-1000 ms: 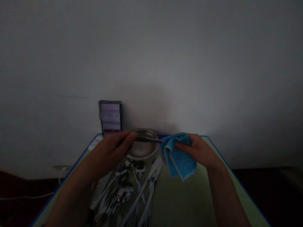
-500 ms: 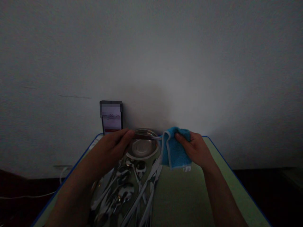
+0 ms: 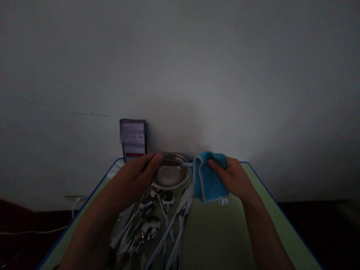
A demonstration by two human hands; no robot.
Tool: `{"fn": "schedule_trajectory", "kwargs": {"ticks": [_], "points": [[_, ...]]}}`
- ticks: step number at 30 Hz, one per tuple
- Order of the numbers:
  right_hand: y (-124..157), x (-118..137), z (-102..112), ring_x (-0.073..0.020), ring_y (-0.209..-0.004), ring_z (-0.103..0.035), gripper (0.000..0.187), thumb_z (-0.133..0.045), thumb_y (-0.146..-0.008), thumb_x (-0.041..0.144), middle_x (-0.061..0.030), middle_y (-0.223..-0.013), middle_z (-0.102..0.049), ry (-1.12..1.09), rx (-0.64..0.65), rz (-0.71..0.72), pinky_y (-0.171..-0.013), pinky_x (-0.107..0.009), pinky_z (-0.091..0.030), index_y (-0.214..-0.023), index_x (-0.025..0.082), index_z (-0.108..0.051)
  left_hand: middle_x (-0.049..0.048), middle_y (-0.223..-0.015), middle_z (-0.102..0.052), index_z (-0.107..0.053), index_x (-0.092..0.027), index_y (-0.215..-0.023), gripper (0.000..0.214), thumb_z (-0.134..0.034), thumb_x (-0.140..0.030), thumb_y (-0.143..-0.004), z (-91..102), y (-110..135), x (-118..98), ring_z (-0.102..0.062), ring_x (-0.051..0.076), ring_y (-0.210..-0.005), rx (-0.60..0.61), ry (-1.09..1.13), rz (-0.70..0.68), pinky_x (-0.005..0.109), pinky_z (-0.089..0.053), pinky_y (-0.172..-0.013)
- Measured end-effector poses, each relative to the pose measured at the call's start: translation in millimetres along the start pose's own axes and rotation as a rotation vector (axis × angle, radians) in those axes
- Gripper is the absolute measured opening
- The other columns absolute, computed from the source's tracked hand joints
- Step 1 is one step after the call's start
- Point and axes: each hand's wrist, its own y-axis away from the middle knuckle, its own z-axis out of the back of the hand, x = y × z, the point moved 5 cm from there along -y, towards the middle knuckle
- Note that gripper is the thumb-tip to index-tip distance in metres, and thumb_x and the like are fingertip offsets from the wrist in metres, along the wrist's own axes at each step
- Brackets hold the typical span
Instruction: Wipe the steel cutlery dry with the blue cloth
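My left hand point(image 3: 140, 173) is closed, pinching one end of a piece of metal cutlery point(image 3: 176, 163) held level above the bowl. That piece narrows toward the right, where its far end is hidden in a folded blue cloth point(image 3: 212, 180) with a pale edge, so its kind cannot be told. Thumb on top, my right hand point(image 3: 233, 176) grips the cloth around that end. Below and behind the cutlery sits a round, shiny metal bowl point(image 3: 170, 183). Several spoons point(image 3: 150, 227) and long metal utensils point(image 3: 168, 228) lie crossed on the table beneath my hands.
A phone point(image 3: 134, 140) with a lit screen leans upright against the pale wall point(image 3: 225, 75) at the table's back left. The green table point(image 3: 216, 236) has a blue edge. A white cable point(image 3: 36, 232) runs beyond its left side. Something white lies at the back left corner.
Both hands keep almost the same pose, the cutlery and cloth still between them. The cloth's lower edge has shifted very slightly down and right. The phone's displayed digits have changed.
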Motion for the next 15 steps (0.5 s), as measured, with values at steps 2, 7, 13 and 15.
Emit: {"fn": "schedule_trajectory", "kwargs": {"ticks": [2, 7, 13, 15], "points": [[0.3, 1.9, -0.2, -0.0094, -0.048, -0.049, 0.026, -0.059, -0.077, 0.041, 0.0036, -0.055, -0.058, 0.009, 0.0, 0.011, -0.043, -0.019, -0.037, -0.064, 0.019, -0.06, -0.0054, -0.052, -0.044, -0.05, -0.019, -0.071, 0.038, -0.031, -0.046, -0.089, 0.0, -1.1, 1.0, -0.042, 0.012, -0.048, -0.007, -0.019, -0.006, 0.023, -0.034, -0.049], [0.3, 4.0, -1.8, -0.0091, -0.047, -0.049, 0.029, -0.055, -0.079, 0.045, 0.0039, -0.055, -0.056, 0.064, 0.017, 0.007, -0.044, -0.019, -0.037, -0.066, 0.019, -0.058, -0.0039, -0.055, -0.047, -0.05, -0.019, -0.07, 0.038, -0.034, -0.048, -0.087, -1.1, -2.7, 2.0, -0.044, 0.012, -0.05, -0.011, -0.108, -0.021, 0.023, -0.034, -0.048], [-0.6, 2.5, -0.6, -0.0107, -0.051, -0.051, 0.032, -0.053, -0.079, 0.048, 0.0021, -0.06, -0.058, 0.132, 0.02, 0.002, -0.046, -0.021, -0.04, -0.069, 0.019, -0.059, -0.0025, -0.056, -0.049, -0.051, -0.018, -0.072, 0.037, -0.042, -0.052, -0.083, -2.6, -3.0, 4.2, -0.046, 0.013, -0.051, 0.0, -0.19, -0.022, 0.024, -0.032, -0.047], [-0.7, 2.5, -0.6, -0.0113, -0.053, -0.052, 0.033, -0.052, -0.08, 0.049, 0.0013, -0.062, -0.058, 0.154, 0.045, 0.003, -0.047, -0.022, -0.041, -0.072, 0.018, -0.059, -0.0025, -0.056, -0.049, -0.052, -0.018, -0.072, 0.037, -0.042, -0.052, -0.082, -2.5, -2.7, 5.4, -0.046, 0.013, -0.05, -0.002, -0.191, -0.029, 0.024, -0.033, -0.047]]}}
